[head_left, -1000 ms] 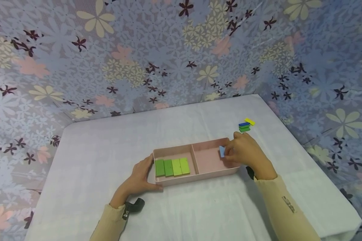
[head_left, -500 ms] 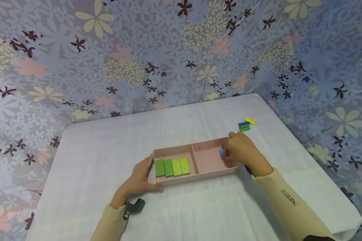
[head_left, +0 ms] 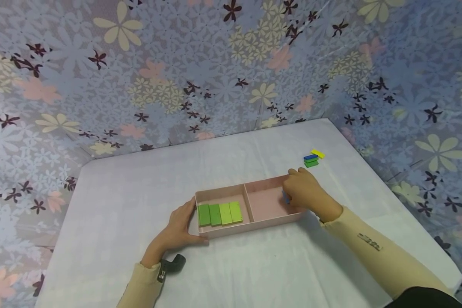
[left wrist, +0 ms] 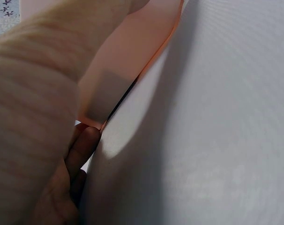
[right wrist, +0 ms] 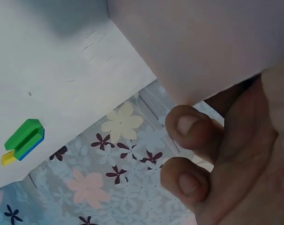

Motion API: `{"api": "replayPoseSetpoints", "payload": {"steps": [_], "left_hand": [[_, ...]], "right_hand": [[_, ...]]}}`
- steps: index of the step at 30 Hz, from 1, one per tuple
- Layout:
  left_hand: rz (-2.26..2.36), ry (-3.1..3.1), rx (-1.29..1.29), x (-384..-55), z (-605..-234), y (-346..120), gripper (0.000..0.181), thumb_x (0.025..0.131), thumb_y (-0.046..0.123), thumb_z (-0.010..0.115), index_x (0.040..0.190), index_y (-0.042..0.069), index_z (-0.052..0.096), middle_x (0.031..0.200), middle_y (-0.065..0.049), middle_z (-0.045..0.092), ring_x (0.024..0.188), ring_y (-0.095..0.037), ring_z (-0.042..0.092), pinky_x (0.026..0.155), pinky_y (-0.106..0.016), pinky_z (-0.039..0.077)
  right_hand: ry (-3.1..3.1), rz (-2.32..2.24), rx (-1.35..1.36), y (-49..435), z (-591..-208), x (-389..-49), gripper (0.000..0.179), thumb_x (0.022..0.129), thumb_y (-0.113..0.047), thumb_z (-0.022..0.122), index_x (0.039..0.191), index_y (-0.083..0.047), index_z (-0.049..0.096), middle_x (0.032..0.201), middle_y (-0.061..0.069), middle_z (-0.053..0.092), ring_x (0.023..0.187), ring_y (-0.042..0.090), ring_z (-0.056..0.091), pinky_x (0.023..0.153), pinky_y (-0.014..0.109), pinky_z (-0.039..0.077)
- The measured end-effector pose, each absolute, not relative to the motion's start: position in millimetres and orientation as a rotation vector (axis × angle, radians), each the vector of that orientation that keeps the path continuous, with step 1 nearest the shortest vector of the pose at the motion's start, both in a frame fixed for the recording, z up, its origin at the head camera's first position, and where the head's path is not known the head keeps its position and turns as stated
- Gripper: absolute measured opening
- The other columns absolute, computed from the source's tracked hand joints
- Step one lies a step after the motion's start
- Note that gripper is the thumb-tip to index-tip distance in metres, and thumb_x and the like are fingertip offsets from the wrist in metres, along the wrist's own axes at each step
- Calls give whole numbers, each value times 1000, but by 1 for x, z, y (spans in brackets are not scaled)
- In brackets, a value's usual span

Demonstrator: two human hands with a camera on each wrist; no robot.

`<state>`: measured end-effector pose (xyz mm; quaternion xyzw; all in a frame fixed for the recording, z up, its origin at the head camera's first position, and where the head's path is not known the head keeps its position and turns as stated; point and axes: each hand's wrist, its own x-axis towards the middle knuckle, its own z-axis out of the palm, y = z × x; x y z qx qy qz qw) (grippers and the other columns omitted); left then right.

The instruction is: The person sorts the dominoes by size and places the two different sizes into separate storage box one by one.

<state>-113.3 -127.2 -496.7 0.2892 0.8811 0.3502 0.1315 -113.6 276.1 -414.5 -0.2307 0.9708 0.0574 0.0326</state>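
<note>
A long pink two-compartment box (head_left: 265, 201) stands on the white-covered table. At its left end my left hand (head_left: 179, 226) holds the corner, thumb along the front wall and fingers by the end wall. Green and yellow-green blocks (head_left: 220, 214) lie in a row in the left compartment. Over the right compartment, my right hand (head_left: 306, 190) pinches a light blue block (head_left: 285, 196) near the right end, mostly covered by the fingers. In the right wrist view, two curled fingers of the right hand (right wrist: 203, 154) show outside the pink wall; the block is hidden there.
Beyond the box's right end lie stacked green blocks (head_left: 311, 163), a blue block (head_left: 310, 157) and a yellow block (head_left: 318, 153). White cloth (head_left: 146, 179) covers the table, with a floral curtain (head_left: 223, 64) behind and at the sides.
My right hand has shifted slightly left and turned, taking the light blue block from flat view to mostly hidden behind the fingers. The left hand and box stay put.
</note>
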Motion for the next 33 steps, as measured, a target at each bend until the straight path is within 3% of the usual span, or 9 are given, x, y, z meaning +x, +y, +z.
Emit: {"api": "replayPoseSetpoints", "payload": {"steps": [14,23,29,33], "left_hand": [[1020,2549,810,-111,-495,-127,139,63,57,91,164,18,3,167,-8,22,152,-34,23,122,-60,14],[1009,2557,815,-111,-496,-127,139,64,58,90,164,16,3,167,-9,22,151,-33,23,123,-58,13],[1023,2560,843,-112,-497,-126,138,64,57,90,164,19,4,166,-8,25,150,-33,25,121,-60,16],[1028,2565,854,-111,-496,-126,137,64,56,91,164,16,6,166,-10,25,150,-35,25,121,-61,16]], "right_hand": [[3001,191,-664,274,-415,-110,37,73,-7,80,52,-21,54,57,-8,52,68,19,49,62,34,40],[3012,-12,-739,279,-417,-108,40,77,-1,72,53,-25,52,51,-13,36,62,16,41,57,29,28],[2964,-28,-770,282,-416,-106,24,79,-8,80,67,-27,72,56,-17,56,67,16,45,57,28,34],[2947,-31,-756,283,-415,-105,20,80,-13,83,69,-28,76,59,-17,61,70,15,46,58,28,37]]}}
